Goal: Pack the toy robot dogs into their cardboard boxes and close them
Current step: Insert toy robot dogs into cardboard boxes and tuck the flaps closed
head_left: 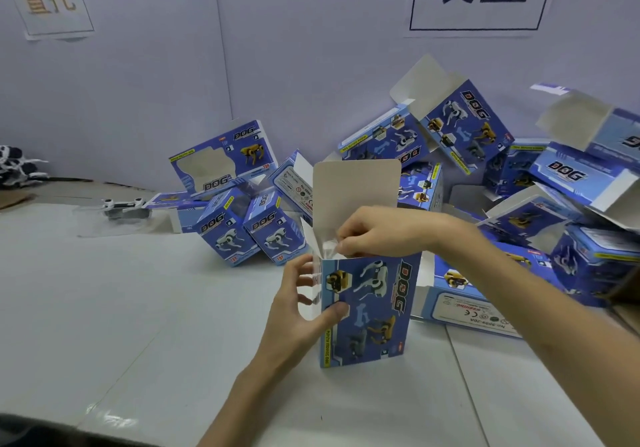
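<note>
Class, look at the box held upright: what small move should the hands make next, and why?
Probably press the clear plastic piece fully down into the box. The right hand pinches it at the open top, the left hand steadies the box, and the lid flap stands upright, unfolded.

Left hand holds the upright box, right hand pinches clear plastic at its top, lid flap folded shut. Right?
No: head view shows the lid flap standing open; left hand holds the upright box, right hand pinches clear plastic at its top.
</note>
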`<state>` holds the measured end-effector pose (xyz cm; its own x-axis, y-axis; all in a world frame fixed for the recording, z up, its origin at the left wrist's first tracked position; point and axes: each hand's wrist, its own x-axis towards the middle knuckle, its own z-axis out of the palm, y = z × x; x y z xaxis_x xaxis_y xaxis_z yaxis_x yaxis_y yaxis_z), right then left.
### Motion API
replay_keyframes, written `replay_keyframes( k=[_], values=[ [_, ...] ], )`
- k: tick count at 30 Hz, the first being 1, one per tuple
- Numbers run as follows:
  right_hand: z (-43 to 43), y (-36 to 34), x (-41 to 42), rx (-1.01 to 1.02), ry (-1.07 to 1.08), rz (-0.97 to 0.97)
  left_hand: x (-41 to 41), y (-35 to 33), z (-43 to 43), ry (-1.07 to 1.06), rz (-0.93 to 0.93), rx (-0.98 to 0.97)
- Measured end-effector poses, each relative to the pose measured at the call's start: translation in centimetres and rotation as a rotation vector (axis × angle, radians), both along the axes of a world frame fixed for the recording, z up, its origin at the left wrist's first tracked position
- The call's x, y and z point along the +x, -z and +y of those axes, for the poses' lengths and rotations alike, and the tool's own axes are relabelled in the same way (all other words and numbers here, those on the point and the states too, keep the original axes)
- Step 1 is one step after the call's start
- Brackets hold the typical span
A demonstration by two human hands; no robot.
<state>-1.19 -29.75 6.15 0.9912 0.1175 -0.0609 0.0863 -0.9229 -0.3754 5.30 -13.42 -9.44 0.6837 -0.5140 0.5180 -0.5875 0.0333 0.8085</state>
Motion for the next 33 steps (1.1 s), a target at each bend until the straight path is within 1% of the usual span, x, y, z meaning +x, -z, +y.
replay_keyframes(
  k=[2, 5, 7, 11, 14, 18, 22, 24, 25, 28, 29, 32, 33],
  values=[
    [0.0, 0.1, 0.0, 0.008, -0.003, 0.006, -0.5, -0.4, -0.1, -0.035, -0.080, -0.075],
    [-0.1, 0.1, 0.1, 0.015, -0.011, 0.027, -0.8, -1.7, -0.4, -0.141, -0.252, -0.231],
    [-0.2, 0.0, 0.1, 0.035, -0.016, 0.036, -0.9, -3.0, -0.7, -0.151, -0.391, -0.241],
    [-0.6, -0.6, 0.1, 0.082, -0.003, 0.089, -1.3, -4.3, -1.1, -0.131, -0.536, -0.159],
    [-1.0, -0.8, 0.2, 0.175, 0.053, 0.163, -1.1, -4.7, -1.1, -0.131, -0.629, -0.096],
    [-1.7, -1.4, 0.4, 0.469, 0.069, 0.289, -1.2, -6.1, -0.3, -0.145, -0.674, -0.015],
    [-2.8, -1.7, 0.3, 0.712, 0.080, 0.279, -1.9, -8.6, 0.2, -0.184, -0.715, 0.223],
    [-2.8, -1.4, 0.2, 0.813, 0.129, 0.199, -2.3, -9.8, -0.1, -0.228, -0.784, 0.350],
    [-2.6, -1.3, 0.2, 0.870, 0.166, 0.125, -2.5, -10.3, -0.2, -0.258, -0.814, 0.409],
    [-2.3, -1.4, -0.6, 1.005, 0.305, -0.178, -3.0, -11.1, -0.7, -0.321, -0.898, 0.524],
    [-2.4, -1.4, -1.2, 0.991, 0.342, -0.306, -3.3, -11.3, -0.8, -0.327, -0.925, 0.566],
    [-2.9, -0.5, -3.6, 0.707, 0.511, -0.706, -4.2, -11.5, -1.3, -0.349, -0.993, 0.693],
    [-2.9, 0.1, -4.6, 0.665, 0.585, -0.789, -4.5, -11.6, -1.6, -0.351, -0.999, 0.733]
  ],
)
